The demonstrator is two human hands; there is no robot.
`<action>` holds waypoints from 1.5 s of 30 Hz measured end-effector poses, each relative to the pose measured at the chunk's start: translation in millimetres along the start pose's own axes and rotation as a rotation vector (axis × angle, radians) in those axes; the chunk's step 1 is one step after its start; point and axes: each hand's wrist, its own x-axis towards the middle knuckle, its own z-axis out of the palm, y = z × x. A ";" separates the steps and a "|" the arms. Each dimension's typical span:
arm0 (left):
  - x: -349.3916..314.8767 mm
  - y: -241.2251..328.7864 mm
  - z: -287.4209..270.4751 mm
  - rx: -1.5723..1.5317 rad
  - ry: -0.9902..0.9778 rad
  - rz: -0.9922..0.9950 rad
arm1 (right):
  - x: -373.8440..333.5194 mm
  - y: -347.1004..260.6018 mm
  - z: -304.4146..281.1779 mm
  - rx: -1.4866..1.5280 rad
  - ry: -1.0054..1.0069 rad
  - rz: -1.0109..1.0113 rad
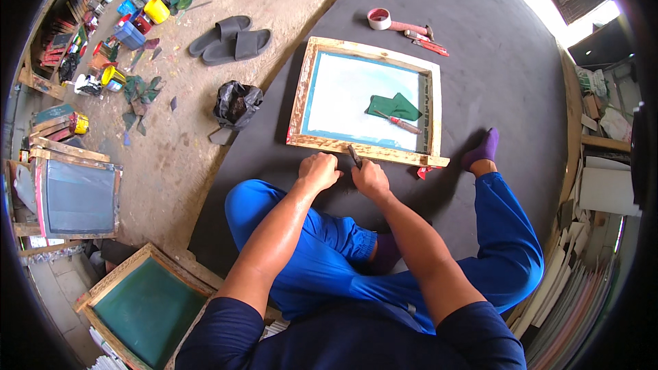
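A wooden screen-printing frame (296, 109) with a white, blue-edged panel lies on the dark mat before me. My left hand (319, 172) is closed just short of its near edge, with fingers curled; whatever is in them is hidden. Beside it, my right hand (371, 179) grips a dark, narrow tool (354, 156) whose tip is by the frame's near wooden bar. The tool's exact kind does not show. Inside the frame rest a dark green scrap (396, 106) and a slim hand tool (403, 125). Something small and red (425, 173) pokes out under the near right corner.
Beyond the frame lie a tape roll (378, 18), a hammer (415, 28) and a red-handled tool (430, 46). Left of the mat are a black bag (236, 104), slippers (236, 41) and paint tubs (156, 10). A green screen frame (147, 308) leans at lower left.
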 end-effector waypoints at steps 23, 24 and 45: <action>-4.5 -1.7 -2.3 0.121 -0.039 0.041 | 7.3 37.6 -19.8 0.465 -0.696 -0.038; -7.3 0.9 -4.8 0.136 -0.071 0.018 | 10.0 31.9 -24.2 0.494 -0.680 -0.008; -7.8 5.1 -4.4 0.090 -0.168 0.044 | 60.6 15.1 -62.2 0.655 -0.933 0.320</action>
